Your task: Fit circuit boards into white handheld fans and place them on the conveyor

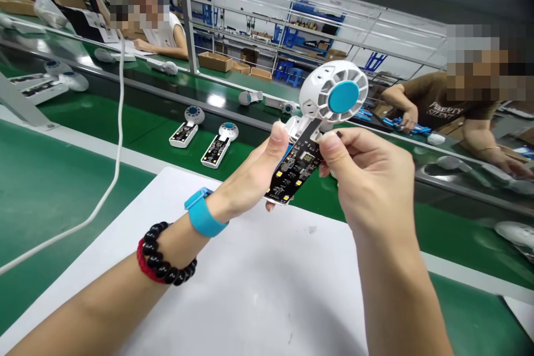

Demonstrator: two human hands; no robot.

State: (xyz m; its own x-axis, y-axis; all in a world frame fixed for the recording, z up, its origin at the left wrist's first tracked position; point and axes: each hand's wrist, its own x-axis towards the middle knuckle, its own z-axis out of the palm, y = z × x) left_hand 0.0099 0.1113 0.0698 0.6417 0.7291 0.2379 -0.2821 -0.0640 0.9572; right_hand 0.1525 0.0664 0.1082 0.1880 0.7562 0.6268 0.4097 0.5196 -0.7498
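A white handheld fan point(311, 92) with a round slotted head and a blue centre is raised above the white sheet. Its handle lies uncovered, so a black circuit board point(294, 164) with small yellow-white parts shows. My left hand point(261, 169) is closed around the handle from the left, thumb along its edge. From the right, my right hand point(371, 172) pinches the board's upper edge near the neck. A small dark tip shows by that thumb; what it belongs to I cannot make out. The fingers behind the handle are mostly hidden.
A white sheet point(250, 283) covers the bench before me. Beyond it, a green conveyor belt point(150, 139) carries several similar fans point(219, 144). A white cable point(120, 122) hangs at left. One person point(162, 33) sits across the line; another point(454, 105) works at right.
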